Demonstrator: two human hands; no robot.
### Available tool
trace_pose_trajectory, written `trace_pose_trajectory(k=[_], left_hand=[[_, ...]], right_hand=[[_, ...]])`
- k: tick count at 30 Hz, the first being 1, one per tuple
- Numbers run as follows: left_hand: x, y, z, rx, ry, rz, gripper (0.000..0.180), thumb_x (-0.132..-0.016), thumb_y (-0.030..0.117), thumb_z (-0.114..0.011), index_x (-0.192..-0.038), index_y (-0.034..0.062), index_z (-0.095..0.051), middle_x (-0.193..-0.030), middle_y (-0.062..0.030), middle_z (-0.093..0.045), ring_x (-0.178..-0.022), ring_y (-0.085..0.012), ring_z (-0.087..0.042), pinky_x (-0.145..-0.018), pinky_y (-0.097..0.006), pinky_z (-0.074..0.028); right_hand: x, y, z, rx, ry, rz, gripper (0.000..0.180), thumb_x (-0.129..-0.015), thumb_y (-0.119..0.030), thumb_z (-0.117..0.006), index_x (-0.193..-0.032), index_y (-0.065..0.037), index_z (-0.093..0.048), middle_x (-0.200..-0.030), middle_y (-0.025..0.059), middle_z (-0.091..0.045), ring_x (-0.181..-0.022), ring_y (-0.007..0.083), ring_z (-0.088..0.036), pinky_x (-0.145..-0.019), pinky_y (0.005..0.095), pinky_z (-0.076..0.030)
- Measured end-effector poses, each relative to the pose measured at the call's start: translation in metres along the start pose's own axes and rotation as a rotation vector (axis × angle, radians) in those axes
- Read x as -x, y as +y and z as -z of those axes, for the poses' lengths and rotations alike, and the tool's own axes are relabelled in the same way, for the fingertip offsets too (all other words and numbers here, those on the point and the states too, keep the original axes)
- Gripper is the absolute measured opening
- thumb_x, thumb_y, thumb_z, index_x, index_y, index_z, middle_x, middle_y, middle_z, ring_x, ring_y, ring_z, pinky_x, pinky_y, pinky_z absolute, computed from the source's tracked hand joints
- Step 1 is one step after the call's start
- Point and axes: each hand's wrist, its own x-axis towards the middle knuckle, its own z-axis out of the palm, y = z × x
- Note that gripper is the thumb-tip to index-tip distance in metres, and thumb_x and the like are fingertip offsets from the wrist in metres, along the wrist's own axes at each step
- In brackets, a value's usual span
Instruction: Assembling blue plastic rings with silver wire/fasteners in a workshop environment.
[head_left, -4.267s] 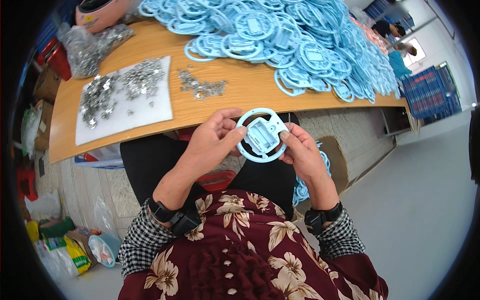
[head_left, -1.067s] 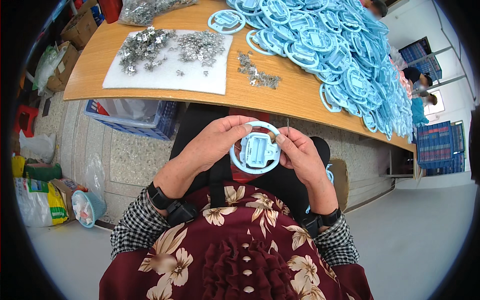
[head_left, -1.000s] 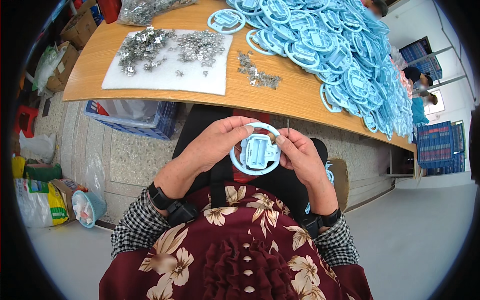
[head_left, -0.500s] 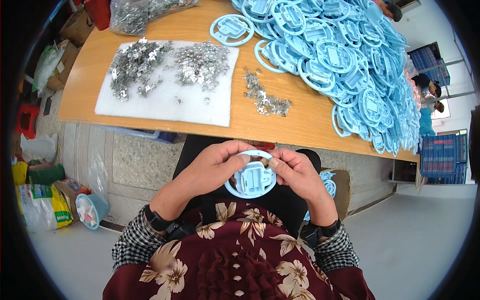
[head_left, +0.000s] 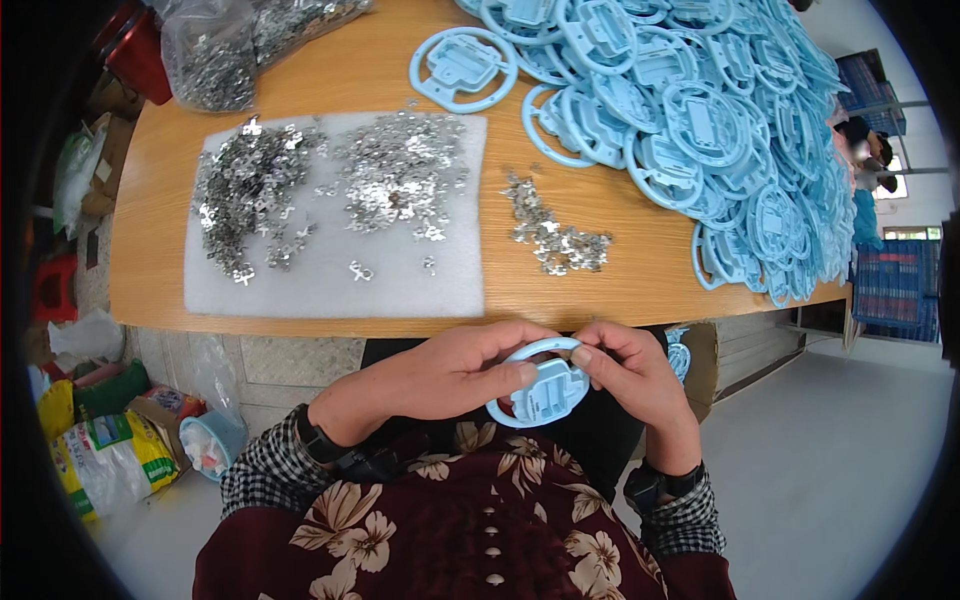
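Over my lap, just off the table's front edge, I hold a light-blue plastic wheel (head_left: 553, 392), shaped like a toy steering wheel with a recessed block in its middle. It is tilted. My left hand (head_left: 455, 375) is closed on its left side, thumb across the rim. The fingers of my right hand (head_left: 632, 372) are pinched together at the upper right of the rim; whether a small part is also between them is hidden. Beyond my hands, small silvery metal clips (head_left: 555, 235) lie loose on the wood, and more clip heaps (head_left: 400, 180) cover a white foam sheet (head_left: 330, 295).
A big pile of blue wheels (head_left: 705, 125) fills the right of the table (head_left: 400, 60), with a single wheel (head_left: 463, 70) beside it. Bags of clips (head_left: 210, 60) and a red container (head_left: 135, 55) stand far left. A carton (head_left: 703, 365) and a small bin (head_left: 215, 443) are below.
The wheel has tipped over from nearly flat-on to slanted and turned in my hands. Both hands stay on it. The whole view has shifted, bringing the table lower in the picture.
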Motion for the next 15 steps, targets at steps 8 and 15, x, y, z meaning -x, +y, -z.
trace_pose_trajectory(k=[8, 15], left_hand=[[-0.004, -0.002, -0.009, 0.028, 0.172, 0.060, 0.032, -0.106, 0.021, -0.050, -0.127, -0.0014, -0.059, -0.095, -0.0008, -0.064, -0.084, -0.0049, -0.060, -0.070, -0.024, -0.052], [-0.012, 0.005, -0.033, 0.202, 0.458, 0.075, 0.027, -0.104, 0.025, -0.056, -0.112, 0.0008, -0.067, -0.093, -0.0010, -0.070, -0.080, -0.0049, -0.064, -0.069, -0.021, -0.053]], right_hand=[[0.005, 0.000, -0.013, -0.051, 0.064, -0.022, 0.019, -0.101, -0.019, -0.064, -0.098, -0.001, -0.067, -0.076, -0.0061, -0.056, -0.069, 0.0019, -0.047, -0.061, 0.0197, -0.039], [0.010, 0.000, 0.006, -0.015, 0.310, 0.176, 0.015, -0.100, -0.016, -0.062, -0.099, -0.002, -0.065, -0.077, -0.0036, -0.057, -0.066, 0.0026, -0.048, -0.059, 0.0193, -0.039]])
